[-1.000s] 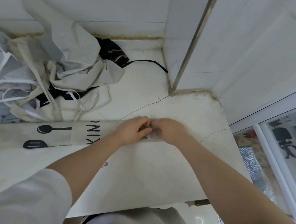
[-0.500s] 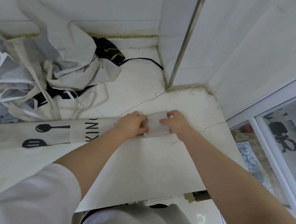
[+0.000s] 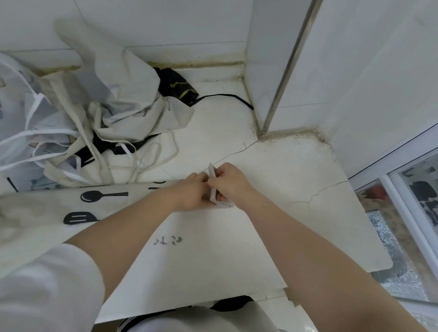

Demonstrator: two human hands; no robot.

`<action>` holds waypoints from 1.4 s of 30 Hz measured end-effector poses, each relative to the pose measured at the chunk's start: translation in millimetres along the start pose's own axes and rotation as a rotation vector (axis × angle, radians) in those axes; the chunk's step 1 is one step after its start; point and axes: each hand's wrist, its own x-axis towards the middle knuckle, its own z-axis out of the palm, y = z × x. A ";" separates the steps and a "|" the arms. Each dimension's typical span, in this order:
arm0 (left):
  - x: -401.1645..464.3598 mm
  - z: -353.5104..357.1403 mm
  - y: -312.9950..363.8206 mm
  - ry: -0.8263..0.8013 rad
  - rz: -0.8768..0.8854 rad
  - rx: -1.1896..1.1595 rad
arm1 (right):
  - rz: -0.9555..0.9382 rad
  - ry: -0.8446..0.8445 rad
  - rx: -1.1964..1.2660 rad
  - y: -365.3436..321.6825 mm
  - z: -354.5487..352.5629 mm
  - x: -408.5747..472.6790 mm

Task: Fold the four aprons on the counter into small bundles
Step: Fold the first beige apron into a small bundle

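My left hand [image 3: 194, 192] and my right hand [image 3: 228, 183] meet at the centre of the cracked white stone counter [image 3: 301, 186], both with fingers curled round the end of the long cream cotton apron with black spoon and spatula prints [image 3: 56, 207]. That apron lies as a folded strip running from my hands toward 9 o'clock, and its end stands up as a short flap between my fingers. At 10 o'clock, well apart from my hands, the loose heap of unfolded cream and white aprons with tangled white ties [image 3: 92, 122] covers the counter's far left part. A crumpled black apron with gold lines [image 3: 178, 86] shows at the heap's rear edge, and its thin black strap [image 3: 227, 96] trails toward 12 o'clock as far as the white tiled wall corner with its metal trim strip [image 3: 290, 67]. At 3 o'clock stands a white-framed glass window [image 3: 416, 193]. Nothing lies between my hands and the strip. Compared with half a second earlier, the end section that lay flat between my separated hands is now raised on edge, and my hands have closed together over it.
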 end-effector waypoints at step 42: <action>20.8 11.6 22.7 0.169 -0.074 0.003 | -0.004 0.047 0.147 9.4 -20.5 10.4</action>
